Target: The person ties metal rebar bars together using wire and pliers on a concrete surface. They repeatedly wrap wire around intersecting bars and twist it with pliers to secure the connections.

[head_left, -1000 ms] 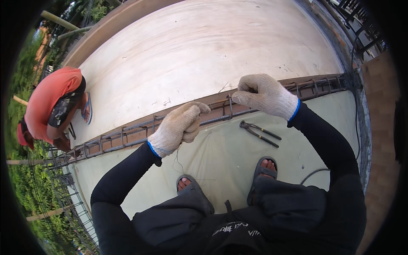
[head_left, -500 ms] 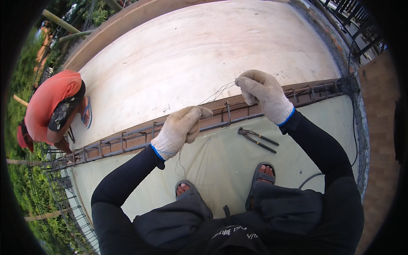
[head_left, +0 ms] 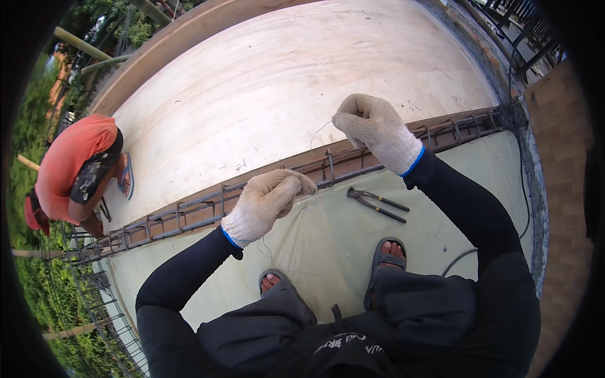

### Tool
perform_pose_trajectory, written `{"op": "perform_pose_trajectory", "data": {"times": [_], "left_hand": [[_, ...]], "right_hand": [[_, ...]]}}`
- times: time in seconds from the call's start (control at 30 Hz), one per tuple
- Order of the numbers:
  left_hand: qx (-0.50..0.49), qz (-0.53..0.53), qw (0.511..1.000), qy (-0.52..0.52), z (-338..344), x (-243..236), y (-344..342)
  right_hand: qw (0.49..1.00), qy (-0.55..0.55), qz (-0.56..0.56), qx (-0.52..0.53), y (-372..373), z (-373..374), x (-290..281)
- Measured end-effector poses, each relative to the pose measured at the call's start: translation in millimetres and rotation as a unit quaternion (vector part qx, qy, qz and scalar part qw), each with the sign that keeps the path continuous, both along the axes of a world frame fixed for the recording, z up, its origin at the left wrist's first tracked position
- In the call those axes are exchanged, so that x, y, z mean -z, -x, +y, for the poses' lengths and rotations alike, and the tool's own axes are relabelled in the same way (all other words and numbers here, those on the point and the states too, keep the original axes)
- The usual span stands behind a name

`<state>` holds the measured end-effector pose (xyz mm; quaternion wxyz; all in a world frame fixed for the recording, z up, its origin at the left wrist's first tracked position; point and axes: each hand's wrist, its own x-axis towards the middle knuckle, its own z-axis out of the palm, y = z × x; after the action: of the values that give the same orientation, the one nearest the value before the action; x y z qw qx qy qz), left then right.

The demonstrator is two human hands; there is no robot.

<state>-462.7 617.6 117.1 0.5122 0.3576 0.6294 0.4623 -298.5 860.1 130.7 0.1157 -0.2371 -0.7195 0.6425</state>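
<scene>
Both of my hands wear cream knitted gloves with blue cuffs. My right hand (head_left: 377,131) is raised over the far side of the steel bar cage (head_left: 183,215), its fingers pinched on a thin tie wire (head_left: 319,130) that curves out to the left. Lower and to the left, my left hand (head_left: 268,203) is closed in front of the cage. Thin loose wires (head_left: 267,249) trail beneath it, apparently from its grip; what lies inside the fingers is hidden. A pair of pincers (head_left: 378,205) with dark handles lies on the pale green sheet, between the cage and my feet.
Beyond the cage spreads a pale plywood panel (head_left: 296,75) with a raised board along its far edge. A co-worker in an orange shirt (head_left: 79,160) crouches at the cage's left end. More steel bars (head_left: 94,283) stand at lower left. A dark cable (head_left: 524,189) runs along the right.
Several wire strands stretched between my hands before; now one strand hangs from the right hand, free of the left. The right hand has shifted slightly left, and the left hand slightly lower.
</scene>
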Motion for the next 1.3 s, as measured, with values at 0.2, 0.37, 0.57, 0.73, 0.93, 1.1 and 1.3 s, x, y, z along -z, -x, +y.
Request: {"op": "perform_pose_trajectory", "data": {"times": [0.2,0.37,0.57,0.73,0.93,1.1,1.3], "left_hand": [[-0.184,0.018,0.982,-0.025,1,-2,7],[-0.159,-0.037,0.987,0.012,-2,2,7],[-0.132,-0.252,0.959,-0.006,-6,10,4],[-0.104,-0.313,0.944,-0.015,-7,8,-2],[-0.148,-0.101,0.983,-0.048,-3,-2,-12],[-0.113,-0.090,0.989,-0.038,-4,-3,-7],[-0.056,-0.106,0.993,-0.008,0,-15,-14]], "right_hand": [[0.991,-0.130,-0.033,0.004,-3,-10,4],[0.985,-0.172,0.027,-0.013,-8,-13,-2],[0.990,0.071,0.114,-0.047,-7,-20,-3],[0.981,0.103,0.159,-0.038,-5,-26,-3],[0.984,0.132,0.107,-0.048,-3,-22,-15],[0.971,0.175,0.165,-0.013,-3,-31,-24],[0.977,0.154,0.145,-0.015,2,-36,-22]]}}
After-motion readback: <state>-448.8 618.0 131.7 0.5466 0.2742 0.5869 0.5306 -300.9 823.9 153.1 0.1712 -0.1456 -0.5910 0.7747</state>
